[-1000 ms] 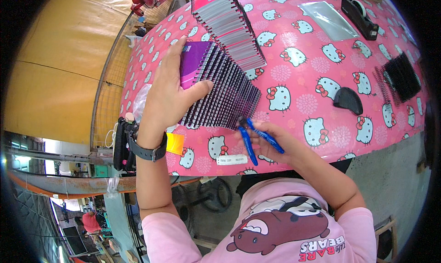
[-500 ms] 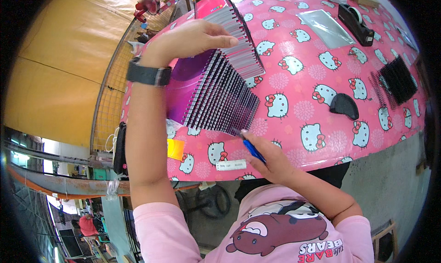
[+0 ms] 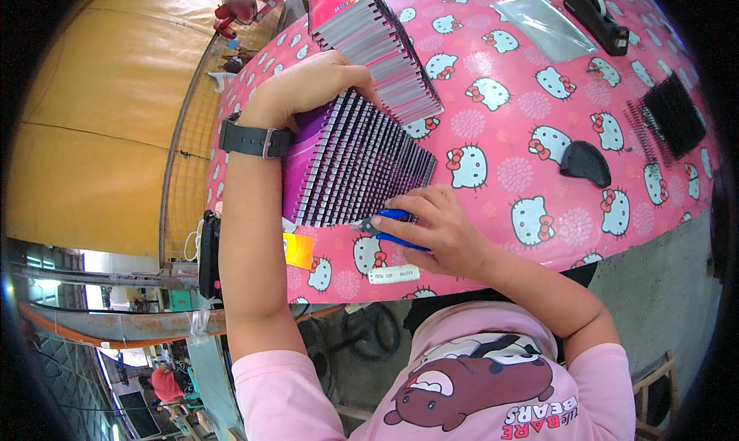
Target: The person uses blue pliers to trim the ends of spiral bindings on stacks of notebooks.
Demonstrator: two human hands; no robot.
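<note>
A stack of purple-covered spiral-bound notebooks (image 3: 362, 160) lies before me, its rows of black coils facing up. At its far end, my left hand (image 3: 319, 87) curls over the edge with the thumb near the coils; most of its fingertips are hidden. My right hand (image 3: 439, 229) grips blue-handled cutting pliers (image 3: 394, 238) at the near end of the stack. The metal jaws are by the nearest coil ends; whether they bite on a wire is too small to tell. A second stack of notebooks (image 3: 377, 60), with a pink cover, leans just beyond.
On the pink patterned tablecloth (image 3: 512, 175) lie a black half-round object (image 3: 585, 164), a bundle of black spiral coils (image 3: 671, 125), a tape dispenser (image 3: 596, 21) and clear plastic sleeves (image 3: 543, 27). Nearer me are a white strip (image 3: 393, 274), a yellow card (image 3: 299, 251) and a black pouch (image 3: 208, 252).
My left hand has come down from above the stacks onto the far end of the purple notebooks. My right hand has turned, and the pliers' two handles are now spread apart.
</note>
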